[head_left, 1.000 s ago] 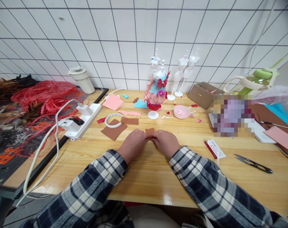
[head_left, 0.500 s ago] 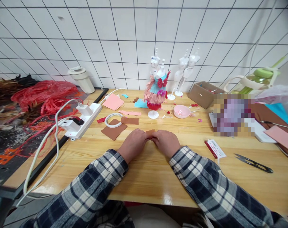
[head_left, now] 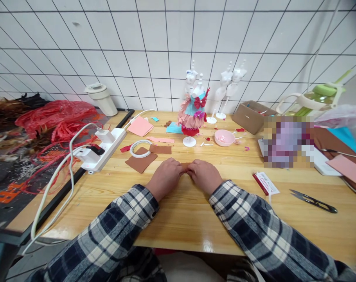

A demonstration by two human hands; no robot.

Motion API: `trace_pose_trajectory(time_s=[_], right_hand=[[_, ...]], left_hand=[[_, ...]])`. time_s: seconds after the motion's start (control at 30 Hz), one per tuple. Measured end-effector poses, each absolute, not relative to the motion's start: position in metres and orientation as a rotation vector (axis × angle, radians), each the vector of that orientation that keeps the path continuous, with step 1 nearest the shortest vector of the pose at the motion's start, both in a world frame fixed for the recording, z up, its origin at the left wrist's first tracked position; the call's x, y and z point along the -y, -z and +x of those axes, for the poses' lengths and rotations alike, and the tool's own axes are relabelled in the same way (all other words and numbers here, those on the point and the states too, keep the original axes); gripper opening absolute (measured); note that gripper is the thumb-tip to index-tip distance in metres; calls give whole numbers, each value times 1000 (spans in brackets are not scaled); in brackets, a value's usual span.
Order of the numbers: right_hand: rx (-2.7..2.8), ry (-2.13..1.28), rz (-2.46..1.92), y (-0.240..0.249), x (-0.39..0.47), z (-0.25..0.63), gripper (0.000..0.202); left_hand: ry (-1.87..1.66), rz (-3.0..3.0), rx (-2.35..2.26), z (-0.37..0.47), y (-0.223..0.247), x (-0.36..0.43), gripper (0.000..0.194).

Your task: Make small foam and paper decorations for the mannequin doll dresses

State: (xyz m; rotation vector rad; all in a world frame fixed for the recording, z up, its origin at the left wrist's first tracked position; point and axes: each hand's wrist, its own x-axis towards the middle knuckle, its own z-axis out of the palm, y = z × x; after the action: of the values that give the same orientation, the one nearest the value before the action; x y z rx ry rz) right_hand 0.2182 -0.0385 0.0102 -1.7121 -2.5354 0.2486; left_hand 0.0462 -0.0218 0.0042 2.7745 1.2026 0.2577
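My left hand (head_left: 167, 176) and my right hand (head_left: 205, 175) meet over the middle of the wooden table. Between their fingertips they pinch a small brown piece (head_left: 185, 165), which shows only in part. Left of my hands lie a larger brown sheet (head_left: 142, 163), a brown strip (head_left: 162, 149) and a white tape roll (head_left: 140, 155) overlapping them. Behind my hands stands a small dress form (head_left: 195, 107) in a pink, blue and red outfit with bows.
A pink bowl (head_left: 224, 138), a cardboard box (head_left: 250, 117) and bare white dress forms (head_left: 224, 84) stand at the back. Black snips (head_left: 314, 201) and a red-and-white packet (head_left: 266, 184) lie right. A power strip (head_left: 109, 148) with cables is left, near pink sheets (head_left: 140, 126).
Less of the brown piece shows above my fingertips than before. Both hands have stayed in nearly the same place.
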Motion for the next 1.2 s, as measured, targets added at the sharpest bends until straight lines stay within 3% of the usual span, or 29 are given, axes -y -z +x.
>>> trace_pose_trajectory(time_s=[1.2], right_hand=[[2508,-307,-1732,-7,37,220,27]], left_hand=[[-283,2717,-1274,49,0,21,31]])
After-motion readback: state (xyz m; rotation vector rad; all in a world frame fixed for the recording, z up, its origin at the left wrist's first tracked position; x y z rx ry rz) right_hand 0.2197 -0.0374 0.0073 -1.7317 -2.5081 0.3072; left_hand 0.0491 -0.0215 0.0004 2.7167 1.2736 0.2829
